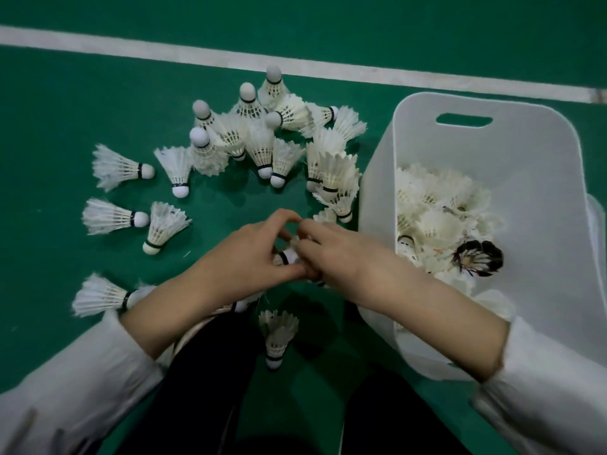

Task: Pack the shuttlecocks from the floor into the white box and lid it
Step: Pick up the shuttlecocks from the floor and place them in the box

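Several white feather shuttlecocks (262,142) lie scattered or stand upright on the green floor, left of the white box (542,152). The box stands at the right and holds several shuttlecocks (440,218), one of them dark-feathered (479,257). My left hand (249,257) and my right hand (338,254) meet at the centre, both closed around one shuttlecock (289,256) whose white cork and black band show between the fingers. More feathers show under my right hand. One shuttlecock (277,339) lies between my knees. No lid is clearly in view.
A white court line (295,65) crosses the floor behind the pile. My black-trousered legs (203,389) fill the bottom of the view. A white edge (599,224) shows behind the box at the right; I cannot tell what it is.
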{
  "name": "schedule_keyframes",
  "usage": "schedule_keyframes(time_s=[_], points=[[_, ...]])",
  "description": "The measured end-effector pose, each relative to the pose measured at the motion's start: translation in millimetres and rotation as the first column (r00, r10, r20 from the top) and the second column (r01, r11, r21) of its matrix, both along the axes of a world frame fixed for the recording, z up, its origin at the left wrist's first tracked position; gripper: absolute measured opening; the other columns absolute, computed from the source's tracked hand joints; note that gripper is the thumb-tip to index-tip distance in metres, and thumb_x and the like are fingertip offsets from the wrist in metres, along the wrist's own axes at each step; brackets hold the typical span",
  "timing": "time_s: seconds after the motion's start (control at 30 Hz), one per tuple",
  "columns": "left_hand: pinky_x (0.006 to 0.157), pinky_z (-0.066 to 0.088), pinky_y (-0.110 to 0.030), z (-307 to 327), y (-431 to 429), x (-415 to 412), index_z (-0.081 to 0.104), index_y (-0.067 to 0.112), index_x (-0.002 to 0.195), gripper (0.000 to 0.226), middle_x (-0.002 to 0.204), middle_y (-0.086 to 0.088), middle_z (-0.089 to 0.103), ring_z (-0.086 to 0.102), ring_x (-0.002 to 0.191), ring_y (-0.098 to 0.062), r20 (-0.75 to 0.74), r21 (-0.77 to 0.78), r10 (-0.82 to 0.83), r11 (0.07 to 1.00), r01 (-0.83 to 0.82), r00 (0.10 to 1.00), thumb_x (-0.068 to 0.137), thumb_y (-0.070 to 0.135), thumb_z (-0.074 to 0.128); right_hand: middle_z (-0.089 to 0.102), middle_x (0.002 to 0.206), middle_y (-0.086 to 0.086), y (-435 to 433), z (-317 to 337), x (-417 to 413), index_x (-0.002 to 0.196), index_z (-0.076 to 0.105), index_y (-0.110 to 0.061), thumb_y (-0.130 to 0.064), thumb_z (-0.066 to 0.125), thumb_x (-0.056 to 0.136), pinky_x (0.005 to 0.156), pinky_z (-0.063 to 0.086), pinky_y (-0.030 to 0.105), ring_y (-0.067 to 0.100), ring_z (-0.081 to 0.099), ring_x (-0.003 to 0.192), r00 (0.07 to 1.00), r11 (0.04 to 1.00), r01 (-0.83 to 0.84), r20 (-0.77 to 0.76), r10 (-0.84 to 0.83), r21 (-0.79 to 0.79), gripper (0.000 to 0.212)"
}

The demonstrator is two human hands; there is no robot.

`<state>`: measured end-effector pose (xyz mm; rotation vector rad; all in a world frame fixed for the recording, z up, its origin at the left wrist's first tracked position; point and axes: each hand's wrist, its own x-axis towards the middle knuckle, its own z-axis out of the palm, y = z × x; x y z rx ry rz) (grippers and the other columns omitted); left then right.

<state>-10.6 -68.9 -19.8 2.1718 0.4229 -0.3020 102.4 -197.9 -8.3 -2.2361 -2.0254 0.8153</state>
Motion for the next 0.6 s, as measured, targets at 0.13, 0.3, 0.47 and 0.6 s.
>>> schedule_keyframes(time_s=[0.13,0.3,0.47,0.6], points=[[0.076,0.040,-0.023,-19,20,-7,0.040,0.023,0.128,0.063,0.108,0.007,0.052,0.054,0.092,-0.012,-0.069,0.070,0.075,0.995,-0.071,0.995,0.077,0.050,0.065,0.058,0.090,0.008,-3,-2,0,0.083,0.060,-0.009,-0.009,0.070,0.073,0.038,0.027,0.027,0.027,0.057,0.076,0.991,0.997,0.007,0.131,-0.018,0.080,0.013],[0.078,0.042,-0.031,-60,43,-23,0.051,0.014,0.114,0.037,0.105,-0.004,0.052,0.053,0.091,-0.019,-0.136,0.244,0.117,0.966,-0.081,0.984,0.089,0.039,0.056,0.056,0.073,0.006,-5,-4,2,0.076,0.057,-0.011,-0.007,0.075,0.069,0.037,0.045,0.034,0.030,0.059,0.060,0.966,0.974,0.193,0.152,-0.209,0.114,0.020],[0.085,0.040,-0.033,-76,32,-21,0.052,0.013,0.114,0.038,0.110,-0.005,0.052,0.048,0.106,-0.024,-0.145,0.332,0.057,0.943,-0.006,0.988,0.088,0.041,0.055,0.057,0.097,0.007,-6,2,4,0.095,0.058,-0.011,-0.022,0.048,0.093,0.061,0.051,0.040,0.032,0.060,0.082,0.952,0.959,0.268,0.125,-0.278,0.092,0.015],[0.093,0.033,-0.037,-68,23,-5,0.048,0.016,0.123,0.054,0.119,-0.003,0.050,0.041,0.115,-0.024,-0.058,0.561,-0.004,0.827,0.036,0.998,0.086,0.056,0.048,0.061,0.093,0.008,-3,5,7,0.092,0.062,-0.007,-0.016,0.056,0.090,0.062,0.046,0.033,0.030,0.062,0.076,0.900,0.869,0.427,-0.028,-0.434,0.251,0.011]])
